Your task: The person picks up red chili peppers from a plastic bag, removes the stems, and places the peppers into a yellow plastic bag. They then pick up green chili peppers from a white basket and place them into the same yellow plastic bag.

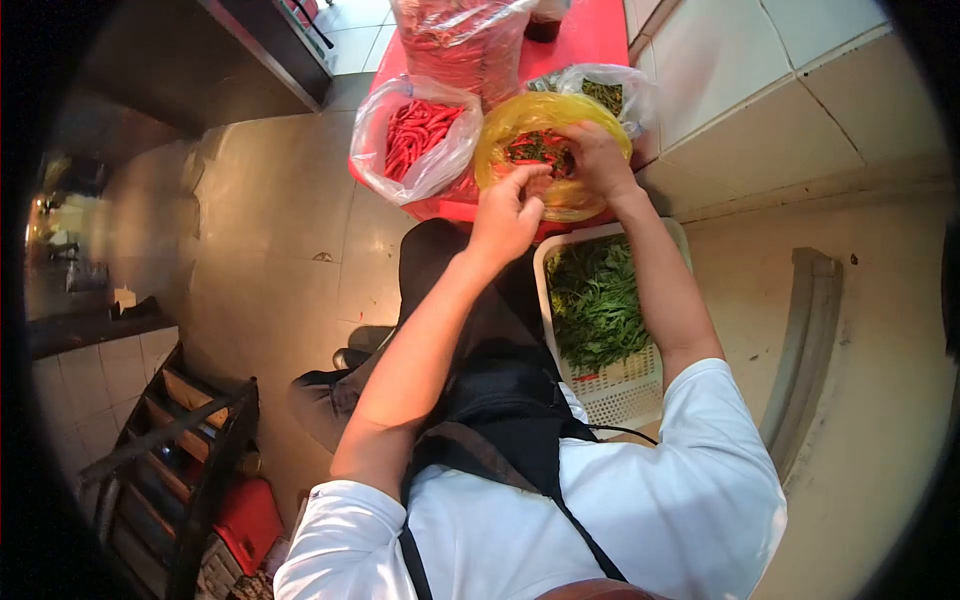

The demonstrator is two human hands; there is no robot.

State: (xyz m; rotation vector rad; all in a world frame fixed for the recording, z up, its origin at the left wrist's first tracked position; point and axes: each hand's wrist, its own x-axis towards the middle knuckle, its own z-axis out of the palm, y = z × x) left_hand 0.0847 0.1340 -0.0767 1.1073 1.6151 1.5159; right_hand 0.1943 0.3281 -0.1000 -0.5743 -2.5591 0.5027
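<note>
A yellow plastic bag (pixel 502 118) stands open on the red table, holding red chillies (pixel 540 150) mixed with dark green bits. My left hand (pixel 508 222) is at its near left rim, thumb and fingers bent together; what they pinch, if anything, is too small to make out. Over the right side of the bag, my right hand (pixel 598 162) reaches in with curled fingers, their tips partly hidden. Left of it sits a clear plastic bag (pixel 370 135) full of red chillies. Behind is a large clear bag (pixel 465 45) with reddish contents.
Below the red table (pixel 590 40), a white plastic basket (pixel 625 400) of green leaves (pixel 600 300) stands by my right leg. Another clear bag (pixel 640 90) with green bits is at the back right. A tiled wall (pixel 740 110) borders the right side.
</note>
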